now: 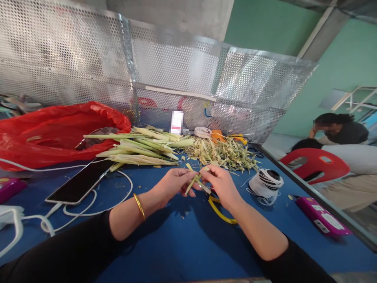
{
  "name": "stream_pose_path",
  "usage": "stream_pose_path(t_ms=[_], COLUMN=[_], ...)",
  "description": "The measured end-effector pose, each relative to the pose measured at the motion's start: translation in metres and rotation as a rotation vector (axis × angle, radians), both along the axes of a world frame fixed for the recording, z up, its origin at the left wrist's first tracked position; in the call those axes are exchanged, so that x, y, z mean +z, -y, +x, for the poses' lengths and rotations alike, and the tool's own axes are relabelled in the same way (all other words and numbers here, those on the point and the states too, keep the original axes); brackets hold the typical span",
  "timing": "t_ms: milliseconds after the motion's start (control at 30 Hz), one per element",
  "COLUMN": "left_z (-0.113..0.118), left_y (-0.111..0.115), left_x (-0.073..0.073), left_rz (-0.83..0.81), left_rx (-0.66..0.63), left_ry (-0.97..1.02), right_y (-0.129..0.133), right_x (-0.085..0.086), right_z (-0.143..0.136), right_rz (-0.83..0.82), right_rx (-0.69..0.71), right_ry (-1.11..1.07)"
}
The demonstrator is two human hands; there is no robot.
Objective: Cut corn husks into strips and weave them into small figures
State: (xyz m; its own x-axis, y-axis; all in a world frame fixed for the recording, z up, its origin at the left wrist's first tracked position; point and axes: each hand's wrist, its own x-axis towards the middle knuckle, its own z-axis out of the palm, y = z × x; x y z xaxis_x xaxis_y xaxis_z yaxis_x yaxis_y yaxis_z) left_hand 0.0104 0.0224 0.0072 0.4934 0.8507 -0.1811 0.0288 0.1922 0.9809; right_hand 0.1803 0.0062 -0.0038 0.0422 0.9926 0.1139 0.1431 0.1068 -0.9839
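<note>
Both hands meet above the middle of the blue table (182,243). Left hand (173,184) closed in a pinch on a thin pale-green leaf strip (193,181), gold bangle (139,205) on that wrist. Right hand (220,184) also closed on the same strip from the other side, fingertips touching it near the top. Strip held tilted, just clear of the tabletop.

Under the right hand, touching the table: yellow-handled scissors (219,210), partly hidden by the wrist.

Behind the hands, a bundle of long green stalks (138,147) lies beside a heap of cut trimmings (224,153). Red plastic bag (55,131) at far left. Phone (81,181) face up with a white cable (97,204) looping near it. Spool of white thread (266,181) to the right of the hands; purple case (322,216) near the table's right edge.

Perforated metal screen (176,67) backs the table. Another person (338,127) sits beyond, by a red chair (316,163).
</note>
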Motion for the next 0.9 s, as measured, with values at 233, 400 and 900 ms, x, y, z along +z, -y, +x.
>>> stream_pose_path(t_ms=[233, 400, 900], left_z=[0.001, 0.002, 0.002], left_y=[0.000, -0.003, 0.002], left_x=[-0.003, -0.008, -0.007], left_rz=[0.018, 0.008, -0.076], left_rx=[0.175, 0.242, 0.071], left_ry=[-0.079, -0.059, -0.021], right_y=[-0.001, -0.001, 0.003], right_x=[0.002, 0.003, 0.004], right_z=[0.004, 0.003, -0.001], right_rz=[0.060, 0.049, 0.033], right_rx=[-0.085, -0.064, 0.065], right_ry=[-0.125, -0.111, 0.041])
